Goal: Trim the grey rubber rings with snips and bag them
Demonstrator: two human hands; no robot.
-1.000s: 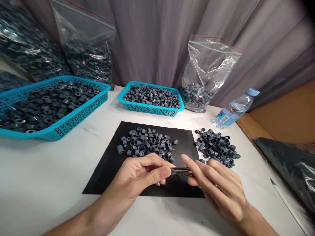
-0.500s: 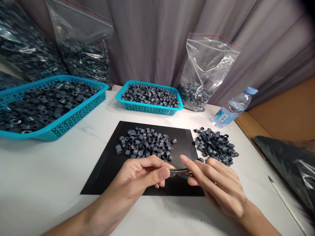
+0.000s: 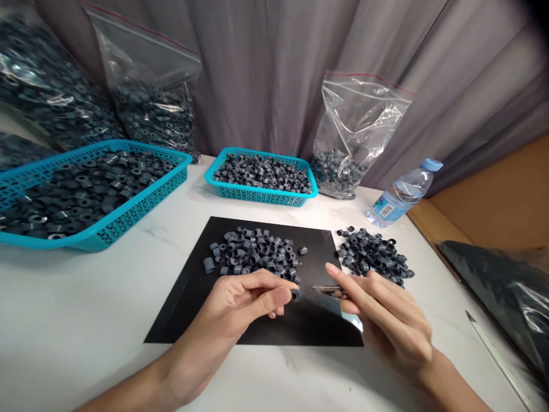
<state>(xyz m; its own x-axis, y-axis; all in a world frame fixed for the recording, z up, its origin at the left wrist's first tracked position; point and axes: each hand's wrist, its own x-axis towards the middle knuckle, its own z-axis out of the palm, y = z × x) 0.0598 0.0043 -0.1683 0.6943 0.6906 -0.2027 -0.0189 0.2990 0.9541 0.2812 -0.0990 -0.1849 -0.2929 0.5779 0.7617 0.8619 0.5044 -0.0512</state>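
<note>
Pinched in left hand (image 3: 244, 300), over black mat (image 3: 193, 297): one grey ring (image 3: 295, 295). Gripped in right hand (image 3: 390, 317): metal tool (image 3: 328, 289), tip apart from ring. Bottle label (image 3: 387, 209): barcode (lettering too small to read).

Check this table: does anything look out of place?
One gray piece sits apart, right of the pile on the black mat; a stray dark speck lies on the white table in front. Nothing else clearly stands out.

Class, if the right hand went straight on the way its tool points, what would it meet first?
Probably the small grey piece in the left hand: the metal tool in the right hand points roughly towards it, though depth is hard to judge.
</note>
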